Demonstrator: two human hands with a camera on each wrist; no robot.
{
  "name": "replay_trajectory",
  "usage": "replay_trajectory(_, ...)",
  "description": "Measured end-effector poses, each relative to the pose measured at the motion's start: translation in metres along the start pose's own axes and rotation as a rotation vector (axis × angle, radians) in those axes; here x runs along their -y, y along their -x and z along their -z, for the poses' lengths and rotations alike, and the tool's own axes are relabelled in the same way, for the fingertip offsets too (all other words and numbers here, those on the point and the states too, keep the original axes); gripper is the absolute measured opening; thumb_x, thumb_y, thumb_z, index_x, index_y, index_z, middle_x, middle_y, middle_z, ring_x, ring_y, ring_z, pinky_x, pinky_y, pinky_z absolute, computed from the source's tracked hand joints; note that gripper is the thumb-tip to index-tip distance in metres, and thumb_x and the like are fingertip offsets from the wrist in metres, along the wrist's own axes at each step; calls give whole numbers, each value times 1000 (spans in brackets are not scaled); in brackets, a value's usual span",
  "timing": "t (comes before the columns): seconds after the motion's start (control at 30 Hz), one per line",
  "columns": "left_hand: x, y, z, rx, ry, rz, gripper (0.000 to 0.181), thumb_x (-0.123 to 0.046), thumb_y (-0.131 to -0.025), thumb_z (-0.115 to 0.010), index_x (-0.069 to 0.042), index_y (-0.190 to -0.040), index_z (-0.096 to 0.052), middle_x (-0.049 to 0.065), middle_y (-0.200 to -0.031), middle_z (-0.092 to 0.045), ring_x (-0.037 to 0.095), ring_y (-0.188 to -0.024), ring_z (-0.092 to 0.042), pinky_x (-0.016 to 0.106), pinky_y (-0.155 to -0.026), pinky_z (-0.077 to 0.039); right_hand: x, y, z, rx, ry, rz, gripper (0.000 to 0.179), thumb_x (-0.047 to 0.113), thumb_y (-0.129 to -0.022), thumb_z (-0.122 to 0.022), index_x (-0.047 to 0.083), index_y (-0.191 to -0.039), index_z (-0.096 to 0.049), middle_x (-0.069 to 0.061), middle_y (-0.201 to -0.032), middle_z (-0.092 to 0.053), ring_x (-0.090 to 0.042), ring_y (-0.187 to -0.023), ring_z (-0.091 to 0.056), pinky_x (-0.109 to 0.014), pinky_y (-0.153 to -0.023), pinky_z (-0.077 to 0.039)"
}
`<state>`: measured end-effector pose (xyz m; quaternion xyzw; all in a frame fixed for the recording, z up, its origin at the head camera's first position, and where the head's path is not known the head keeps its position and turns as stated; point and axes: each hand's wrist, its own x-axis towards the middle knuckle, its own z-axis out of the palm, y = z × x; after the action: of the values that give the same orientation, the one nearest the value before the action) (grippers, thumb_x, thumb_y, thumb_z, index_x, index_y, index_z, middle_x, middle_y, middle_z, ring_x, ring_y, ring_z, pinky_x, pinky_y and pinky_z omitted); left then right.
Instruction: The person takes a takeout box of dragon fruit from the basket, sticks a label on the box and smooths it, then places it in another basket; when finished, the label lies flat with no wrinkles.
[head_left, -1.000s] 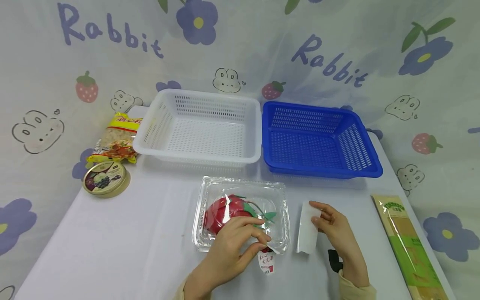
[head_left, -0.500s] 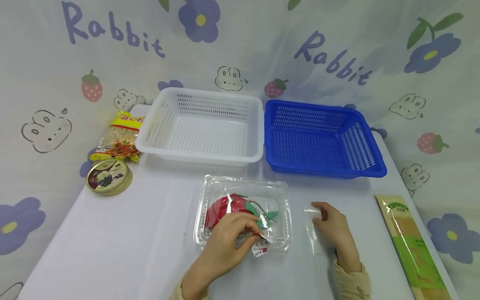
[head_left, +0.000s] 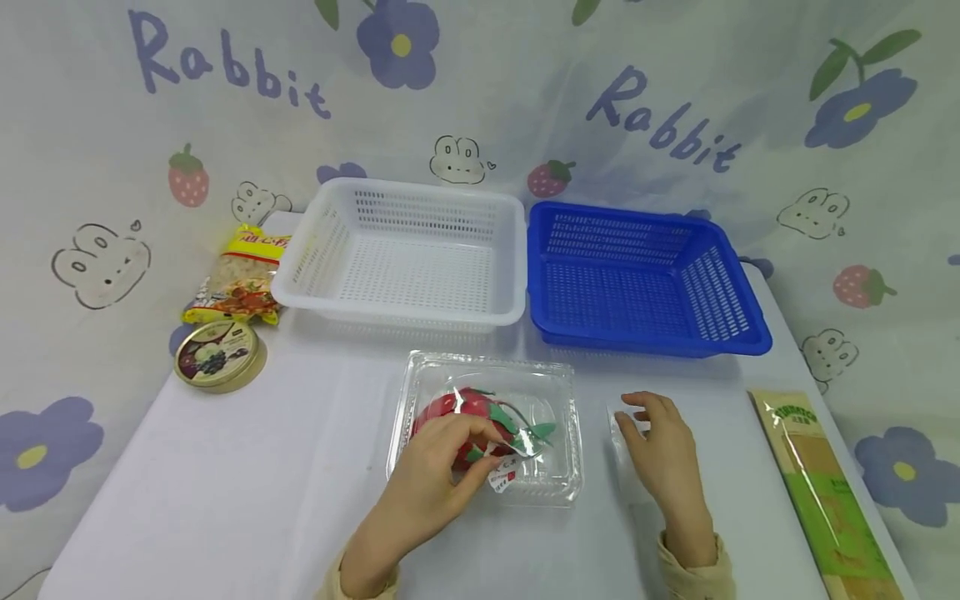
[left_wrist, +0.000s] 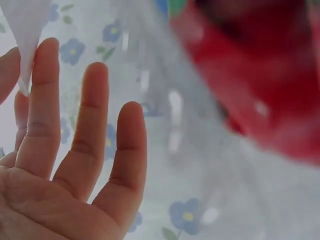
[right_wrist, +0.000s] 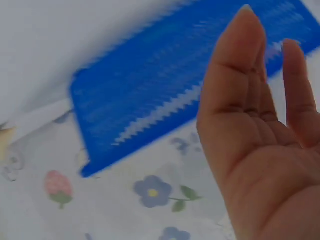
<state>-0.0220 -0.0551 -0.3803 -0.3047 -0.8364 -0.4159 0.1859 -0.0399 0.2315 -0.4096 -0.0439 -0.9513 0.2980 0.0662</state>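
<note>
A clear plastic clamshell box [head_left: 558, 392] with a red, green-leaved dragon fruit [head_left: 442, 408] inside lies in the middle of the table. Over the box's front part, my left hand [head_left: 423, 479] pinches a small printed label [head_left: 504, 477] between thumb and index finger. In the left wrist view the label's white back [left_wrist: 31, 25] hangs from the fingertips, the other fingers stretched out. Right of the box, my right hand [head_left: 663, 450] is held with thumb and fingers apart, gripping nothing. Beside and partly beneath it lies a clear plastic strip [head_left: 619, 446] on the table.
Behind stand a white basket [head_left: 397, 318] and a blue basket [head_left: 645, 340], side by side. At left are a yellow food bag [head_left: 243, 271] and a round gold tin [head_left: 217, 354]. A long green-and-tan noodle packet [head_left: 817, 483] lies along the right edge.
My left hand has drawn the label leftward and toward me from the box's front right. My right hand has let go of the strip, which has gone from upright to flat.
</note>
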Motion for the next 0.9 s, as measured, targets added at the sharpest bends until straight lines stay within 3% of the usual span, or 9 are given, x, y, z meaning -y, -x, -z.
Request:
replay_trajectory(0.1,1,-4,5,6,-9,4,32,-9,-75,-81,-13,-100,-62,-8,-88,-68,7,-80,-62,29,-81,-48,25,6,2,-80,-105,144,13,5,-89,-67,5,-102,-66,-11,-109,-69,-21,-86,-68,-33,-69,-57)
replay_trajectory(0.17,0,-7,8,19,-11,17,31,-10,-76,-81,-13,-100,-62,-7,-90,-68,7,-82,-63,28,-80,-48,39,11,2,-62,-186,263,11,2,-87,-68,10,-95,-67,-5,-104,-72,-12,-83,-67,-26,-68,-55)
replay_trajectory(0.3,-2,-11,12,45,-34,14,33,-11,-75,-81,-12,-102,-62,-5,-91,-68,9,-83,-63,28,-78,-49,58,18,-1,113,-361,523,17,0,-87,-68,16,-93,-66,-2,-106,-71,-6,-88,-66,-24,-70,-54)
replay_trajectory(0.4,-4,-13,15,56,-52,15,34,-12,-75,-81,-11,-103,-62,-4,-91,-69,11,-83,-63,29,-77,-51,66,21,-6,243,-446,649,20,1,-89,-65,16,-102,-68,-2,-109,-69,-11,-93,-66,-25,-75,-55)
replay_trajectory(0.5,-5,-16,17,64,-59,19,34,-12,-75,-82,-11,-103,-62,-4,-90,-69,11,-84,-64,31,-78,-51,70,22,-12,315,-493,676,24,1,-91,-63,16,-109,-68,-1,-110,-69,-14,-95,-66,-25,-78,-55)
replay_trajectory(0.63,-6,-19,19,89,-77,20,36,-14,-76,-81,-11,-106,-61,-3,-93,-70,10,-86,-64,33,-81,-52,73,23,-16,330,-520,676,26,1,-92,-61,15,-112,-68,0,-108,-70,-13,-93,-66,-23,-79,-55)
replay_trajectory(0.77,-6,-23,21,143,-145,52,41,-15,-76,-82,-11,-112,-62,-2,-100,-71,15,-96,-66,38,-89,-53,77,24,-21,269,-488,681,26,0,-92,-61,15,-111,-70,1,-104,-71,-11,-95,-66,-24,-82,-55)
replay_trajectory(0.9,-7,-21,19,216,-249,71,48,-20,-75,-83,-12,-117,-61,-2,-107,-70,18,-104,-66,40,-93,-51,81,26,-27,163,-377,682,23,0,-89,-65,16,-105,-71,3,-104,-70,-12,-98,-65,-27,-85,-54)
